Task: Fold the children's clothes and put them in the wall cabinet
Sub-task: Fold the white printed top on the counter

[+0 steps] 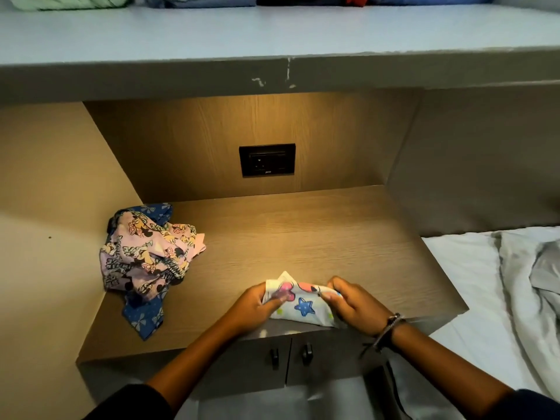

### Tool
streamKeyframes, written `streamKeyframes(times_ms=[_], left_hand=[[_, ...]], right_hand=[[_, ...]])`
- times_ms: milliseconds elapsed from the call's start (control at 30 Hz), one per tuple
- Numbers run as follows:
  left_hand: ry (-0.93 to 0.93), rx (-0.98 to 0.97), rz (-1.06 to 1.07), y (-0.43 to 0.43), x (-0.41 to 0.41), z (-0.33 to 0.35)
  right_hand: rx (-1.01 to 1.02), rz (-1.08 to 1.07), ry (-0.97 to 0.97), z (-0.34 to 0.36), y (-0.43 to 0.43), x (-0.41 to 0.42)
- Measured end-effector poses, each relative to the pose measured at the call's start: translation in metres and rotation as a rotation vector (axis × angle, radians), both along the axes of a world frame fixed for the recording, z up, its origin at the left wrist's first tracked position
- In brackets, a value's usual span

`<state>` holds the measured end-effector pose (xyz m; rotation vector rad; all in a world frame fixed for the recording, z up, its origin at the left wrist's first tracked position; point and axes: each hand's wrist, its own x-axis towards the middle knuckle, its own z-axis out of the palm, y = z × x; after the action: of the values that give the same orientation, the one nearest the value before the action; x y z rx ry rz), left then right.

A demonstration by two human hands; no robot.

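Both left hand (257,304) and right hand (354,301) pinch a star-print garment (303,307) at the worktop's (303,237) six o'clock edge, where a slack grip could unfold it.

Matt wood-grain counter (318,237); soft printed cloth garment (303,307); crumpled cloth pile (148,259).

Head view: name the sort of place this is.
Probably a bedroom: a bed with rumpled white sheets on the right, folded clothes on the shelf above, and a built-in wooden counter with a socket.
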<state>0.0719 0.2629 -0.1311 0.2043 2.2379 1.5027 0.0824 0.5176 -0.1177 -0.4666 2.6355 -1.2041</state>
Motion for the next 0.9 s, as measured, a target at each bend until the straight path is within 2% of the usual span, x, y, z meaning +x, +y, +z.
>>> streamKeyframes(times_ms=[133, 233, 333, 500, 567, 600, 633, 700, 800, 900], left_hand=[[-0.07, 0.019, 0.096, -0.002, -0.021, 0.008], [-0.057, -0.123, 0.232, -0.001, -0.029, -0.004], [-0.008, -0.253, 0.273, 0.003, -0.025, -0.012], [0.239, -0.515, 0.474, 0.013, -0.007, -0.01], [0.363, -0.556, 0.679, 0.021, 0.006, -0.003], [0.38, -0.463, 0.809, 0.025, 0.014, 0.001], [0.332, -0.324, 0.917, 0.03, 0.023, 0.002], [0.073, -0.105, 1.01, 0.037, 0.041, 0.001], [-0.324, 0.171, 0.96, 0.048, 0.051, 0.0], [-0.429, 0.202, 0.812, 0.055, 0.037, 0.007]], right_hand=[[-0.08, -0.173, -0.188, -0.005, -0.02, -0.027], [-0.011, -0.243, -0.291, -0.016, -0.029, -0.034], [0.051, -0.28, -0.272, -0.022, -0.025, -0.03], [0.384, -0.208, -0.15, -0.023, -0.022, -0.015], [0.329, -0.211, -0.093, -0.022, -0.028, -0.013], [0.268, -0.218, -0.087, -0.02, -0.032, -0.011], [0.232, -0.209, -0.097, -0.02, -0.035, -0.009], [0.283, -0.132, -0.098, -0.023, -0.041, -0.003], [0.364, -0.108, -0.024, -0.031, -0.048, 0.003], [0.315, -0.167, -0.038, -0.034, -0.052, 0.005]])
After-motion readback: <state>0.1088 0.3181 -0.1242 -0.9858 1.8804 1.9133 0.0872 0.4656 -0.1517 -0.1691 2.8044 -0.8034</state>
